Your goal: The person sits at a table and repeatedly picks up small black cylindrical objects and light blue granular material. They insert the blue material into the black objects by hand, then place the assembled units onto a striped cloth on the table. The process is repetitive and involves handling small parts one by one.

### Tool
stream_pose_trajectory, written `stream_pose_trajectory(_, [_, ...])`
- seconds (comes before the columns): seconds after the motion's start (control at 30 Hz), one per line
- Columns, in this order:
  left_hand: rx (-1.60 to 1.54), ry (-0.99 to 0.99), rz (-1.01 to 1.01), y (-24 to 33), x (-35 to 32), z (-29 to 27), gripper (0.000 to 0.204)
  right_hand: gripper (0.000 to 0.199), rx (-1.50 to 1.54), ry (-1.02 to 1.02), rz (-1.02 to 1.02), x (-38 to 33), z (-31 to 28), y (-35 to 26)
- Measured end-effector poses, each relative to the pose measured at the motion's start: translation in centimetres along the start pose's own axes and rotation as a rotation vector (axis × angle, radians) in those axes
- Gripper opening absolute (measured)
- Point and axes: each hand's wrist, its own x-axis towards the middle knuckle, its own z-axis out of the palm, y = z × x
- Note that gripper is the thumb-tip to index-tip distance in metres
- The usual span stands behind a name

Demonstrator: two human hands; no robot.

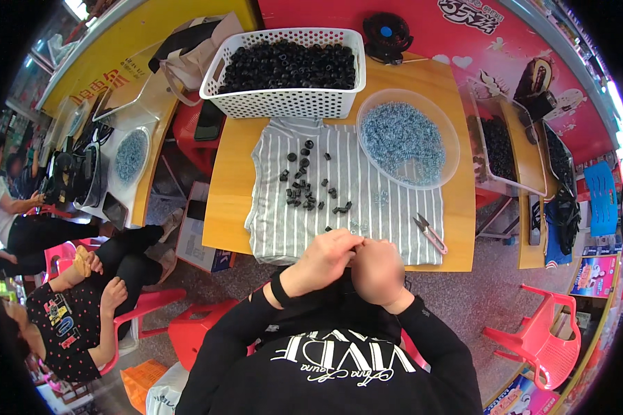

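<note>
My left hand [324,259] and my right hand [378,271] meet at the near edge of the table, fingertips pinched together. What sits between them is hidden, and the right hand is partly blurred. A small black piece [329,229] shows just beyond my left fingers. Beneath and beyond the hands lies a grey striped cloth [270,228]. Several black plastic pieces [303,187], some round and some blocky, are scattered on it. A few clear bits [358,225] lie just past my fingertips. To the right rest small thread snips [431,234] with a pink handle.
A white perforated basket [284,105] full of black parts stands at the back. Right of it is a round clear tub [452,149] of small bluish pieces. A black fan [386,38] stands behind. Another person [62,321] sits at left; a pink chair [554,339] stands at right.
</note>
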Motion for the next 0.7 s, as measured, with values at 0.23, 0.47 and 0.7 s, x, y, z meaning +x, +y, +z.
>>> stream_pose_trajectory(0.23, [-0.857,-0.093,-0.395,0.6,-1.1,-2.4,0.052,0.044,0.339,-0.02,0.09,0.7,-2.0,-1.4])
stream_pose_trajectory(0.47, [-0.918,-0.194,-0.404,1.8,-2.2,-3.3,0.047,0.035,0.407,-0.075,-0.015,1.8,-3.9,-3.0])
stream_pose_trajectory(0.7, [-0.886,-0.272,-0.49,3.5,-3.2,-3.3,0.042,0.028,0.481,-0.055,-0.092,1.0,-4.4,-4.0])
